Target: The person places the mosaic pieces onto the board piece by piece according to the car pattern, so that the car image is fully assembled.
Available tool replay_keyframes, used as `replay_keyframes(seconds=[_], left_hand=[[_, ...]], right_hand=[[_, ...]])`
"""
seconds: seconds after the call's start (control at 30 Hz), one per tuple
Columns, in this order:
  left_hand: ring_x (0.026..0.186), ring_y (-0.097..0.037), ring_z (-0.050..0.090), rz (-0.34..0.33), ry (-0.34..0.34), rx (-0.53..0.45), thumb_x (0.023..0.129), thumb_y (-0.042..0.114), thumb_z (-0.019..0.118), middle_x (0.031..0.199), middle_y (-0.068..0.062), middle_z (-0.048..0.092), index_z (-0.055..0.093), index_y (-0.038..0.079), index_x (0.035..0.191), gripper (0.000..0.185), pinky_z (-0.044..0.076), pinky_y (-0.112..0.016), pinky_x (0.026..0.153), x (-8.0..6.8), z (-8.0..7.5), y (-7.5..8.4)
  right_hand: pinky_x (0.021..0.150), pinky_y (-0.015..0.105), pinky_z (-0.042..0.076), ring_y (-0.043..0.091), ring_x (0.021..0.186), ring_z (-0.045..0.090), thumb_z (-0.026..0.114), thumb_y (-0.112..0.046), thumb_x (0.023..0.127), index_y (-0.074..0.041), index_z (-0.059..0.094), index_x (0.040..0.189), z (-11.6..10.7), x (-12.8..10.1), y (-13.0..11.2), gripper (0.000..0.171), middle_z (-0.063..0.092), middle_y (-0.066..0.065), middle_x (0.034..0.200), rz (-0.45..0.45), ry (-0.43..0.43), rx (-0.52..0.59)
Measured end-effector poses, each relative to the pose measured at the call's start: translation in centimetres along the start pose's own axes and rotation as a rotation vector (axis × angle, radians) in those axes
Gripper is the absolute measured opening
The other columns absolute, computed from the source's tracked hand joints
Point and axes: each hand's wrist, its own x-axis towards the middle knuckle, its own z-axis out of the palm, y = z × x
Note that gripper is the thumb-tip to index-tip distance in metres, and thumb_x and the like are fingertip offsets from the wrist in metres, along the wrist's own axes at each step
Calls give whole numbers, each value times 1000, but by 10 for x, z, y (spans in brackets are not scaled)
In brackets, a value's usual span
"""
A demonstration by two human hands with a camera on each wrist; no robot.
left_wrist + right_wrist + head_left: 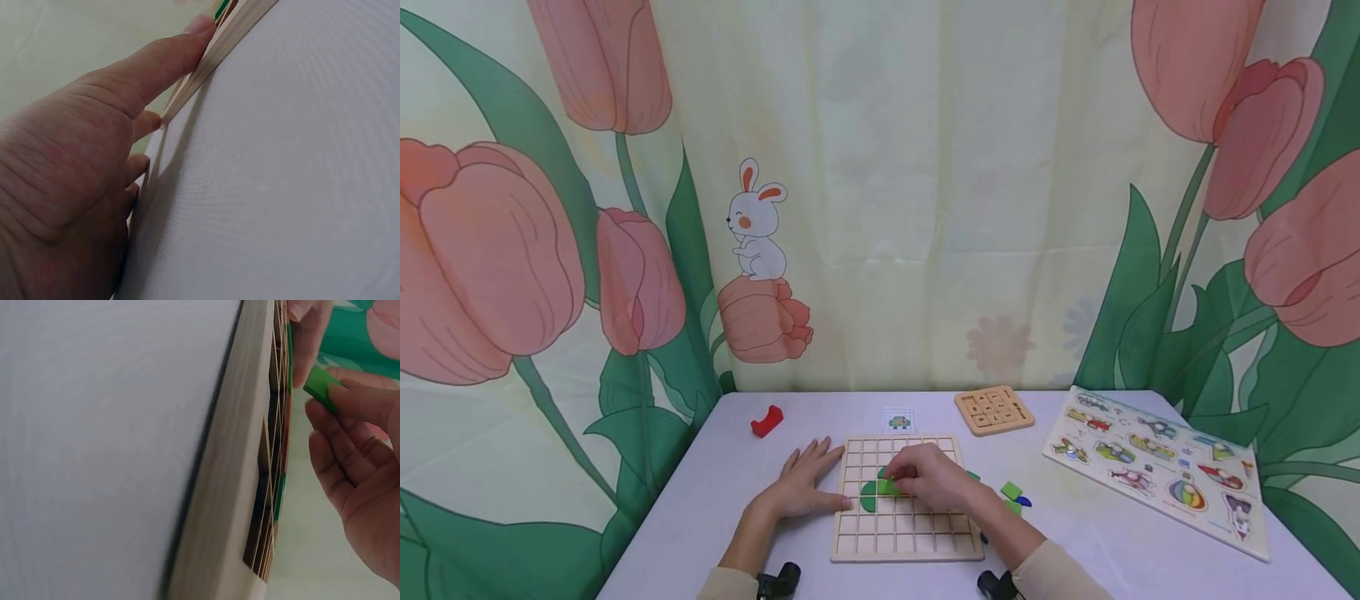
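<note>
Right wrist view: right hand (369,475), fingers pinching flat, bright-green block (322,387), tilted, apart from pale wooden grid board (231,456) beneath; long axis foreshortened, cannot tell its line. Head view: dark-green rounded piece (868,504) lies just left of right fingers, cells under them concealed; left hand (808,477), fingers spread, rests against board, farther left from block. Left wrist view: thumb on board's rim; block not identifiable, green sliver (221,9) beyond thumb cropped off.
</note>
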Motion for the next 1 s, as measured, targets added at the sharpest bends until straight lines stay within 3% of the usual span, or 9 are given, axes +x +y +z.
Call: replay_keyframes(seconds=[0.43, 0.77, 1.0], left_hand=[[162, -39, 11, 16, 5, -5, 72, 69, 80, 172, -14, 26, 44, 22, 159, 106, 0, -68, 128, 1, 0, 0], [162, -38, 11, 11, 3, -16, 72, 67, 82, 172, -13, 26, 44, 22, 160, 105, 0, -67, 128, 1, 0, -2], [163, -37, 10, 18, 14, -6, 72, 68, 81, 173, -12, 26, 43, 24, 160, 105, 1, -66, 128, 2, 2, -4]], right_hand=[[82, 21, 54, 1, 90, 62, 74, -6, 94, -15, 81, 104, 10, 8, -7, 15, 77, -10, 102, 16, -61, -70], [77, 18, 53, -1, 83, 59, 75, -6, 94, -16, 81, 101, 13, 10, -7, 14, 76, -12, 99, 22, -73, -65], [71, 19, 53, 0, 76, 60, 75, -4, 92, -16, 81, 95, 14, 9, -8, 13, 75, -10, 88, 22, -88, -41]])
